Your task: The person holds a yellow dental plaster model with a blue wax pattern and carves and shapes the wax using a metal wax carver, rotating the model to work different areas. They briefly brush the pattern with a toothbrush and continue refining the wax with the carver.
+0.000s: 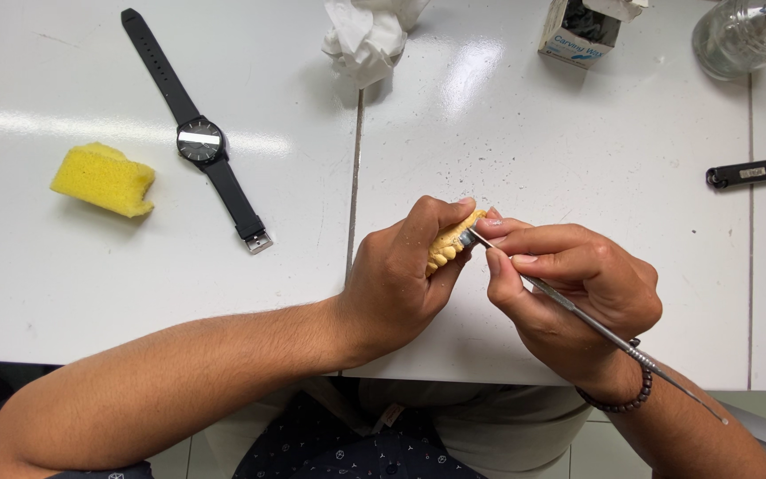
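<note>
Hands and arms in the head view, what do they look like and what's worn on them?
Both forearms are bare, with no sleeves in sight. The left hand has no ring, watch or band on it. The right hand wears a bracelet of small dark round beads at the wrist. No gloves on either, and the nails on the fingers are short and unpainted.

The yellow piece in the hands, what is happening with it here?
A person holds a small yellow model of teeth in the left hand above the white table. The right hand grips a thin metal tool like a pen, its tip against the model. On the table lie a black wristwatch, a yellow sponge, a crumpled tissue, a small box and a glass jar.
</note>
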Tool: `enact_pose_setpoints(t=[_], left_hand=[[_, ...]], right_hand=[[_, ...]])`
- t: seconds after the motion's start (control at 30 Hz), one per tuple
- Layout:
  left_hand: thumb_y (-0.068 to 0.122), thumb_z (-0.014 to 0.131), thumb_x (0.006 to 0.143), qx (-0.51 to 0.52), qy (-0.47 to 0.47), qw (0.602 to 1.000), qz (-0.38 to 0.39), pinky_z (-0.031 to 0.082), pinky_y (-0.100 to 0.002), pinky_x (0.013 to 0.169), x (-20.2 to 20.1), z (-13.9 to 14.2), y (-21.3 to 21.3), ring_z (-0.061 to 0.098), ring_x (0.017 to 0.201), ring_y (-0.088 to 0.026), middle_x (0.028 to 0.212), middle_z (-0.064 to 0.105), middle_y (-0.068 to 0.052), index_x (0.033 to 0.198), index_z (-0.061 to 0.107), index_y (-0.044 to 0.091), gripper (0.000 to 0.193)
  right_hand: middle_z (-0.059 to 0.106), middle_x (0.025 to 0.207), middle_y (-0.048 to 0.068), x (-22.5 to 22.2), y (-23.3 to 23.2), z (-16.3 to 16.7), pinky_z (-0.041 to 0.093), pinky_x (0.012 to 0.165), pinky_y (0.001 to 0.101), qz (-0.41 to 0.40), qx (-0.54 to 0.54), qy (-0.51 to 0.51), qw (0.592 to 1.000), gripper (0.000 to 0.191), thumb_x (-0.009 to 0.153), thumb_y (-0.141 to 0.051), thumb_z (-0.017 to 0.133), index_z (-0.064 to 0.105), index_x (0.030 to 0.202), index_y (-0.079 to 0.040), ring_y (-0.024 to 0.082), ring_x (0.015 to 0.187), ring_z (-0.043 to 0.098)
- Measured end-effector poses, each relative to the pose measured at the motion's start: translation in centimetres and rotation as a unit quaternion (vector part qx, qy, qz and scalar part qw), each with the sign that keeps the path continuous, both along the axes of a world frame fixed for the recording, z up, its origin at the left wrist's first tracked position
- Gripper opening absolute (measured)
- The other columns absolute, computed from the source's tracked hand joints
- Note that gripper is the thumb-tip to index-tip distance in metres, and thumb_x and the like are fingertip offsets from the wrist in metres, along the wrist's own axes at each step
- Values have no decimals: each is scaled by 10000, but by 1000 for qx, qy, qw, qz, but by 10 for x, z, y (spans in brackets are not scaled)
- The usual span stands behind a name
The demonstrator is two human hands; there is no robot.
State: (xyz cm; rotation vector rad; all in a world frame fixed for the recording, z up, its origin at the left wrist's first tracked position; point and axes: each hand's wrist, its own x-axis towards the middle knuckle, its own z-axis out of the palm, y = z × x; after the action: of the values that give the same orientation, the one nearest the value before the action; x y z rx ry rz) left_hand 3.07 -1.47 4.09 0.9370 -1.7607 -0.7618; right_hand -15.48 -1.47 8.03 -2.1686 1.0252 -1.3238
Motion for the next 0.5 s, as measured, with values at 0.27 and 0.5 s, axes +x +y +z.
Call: enact_pose_setpoints(t=[0.27, 0.5], left_hand=[[13, 693, 1037, -33, 10, 999, -1, 664, -304, 761, 10, 16, -5, 785, 956, -255, 1027, 718, -165, 1286, 459, -12, 342], [20, 687, 1031, 1, 33, 999, -24, 671, -291, 748, 24, 34, -14, 793, 916, -238, 988, 720, -161, 1271, 451, -14, 338]], right_hand=[[747, 1005, 177, 10, -5, 15, 691, 933, 339, 14, -7, 1, 1000, 246, 930, 100, 768, 555, 974, -14, 275, 1021, 778], [746, 1018, 186, 25, -10, 36, 691, 912, 329, 1, -3, 1, 1000, 240, 940, 98, 756, 547, 984, -12, 280, 1037, 776]])
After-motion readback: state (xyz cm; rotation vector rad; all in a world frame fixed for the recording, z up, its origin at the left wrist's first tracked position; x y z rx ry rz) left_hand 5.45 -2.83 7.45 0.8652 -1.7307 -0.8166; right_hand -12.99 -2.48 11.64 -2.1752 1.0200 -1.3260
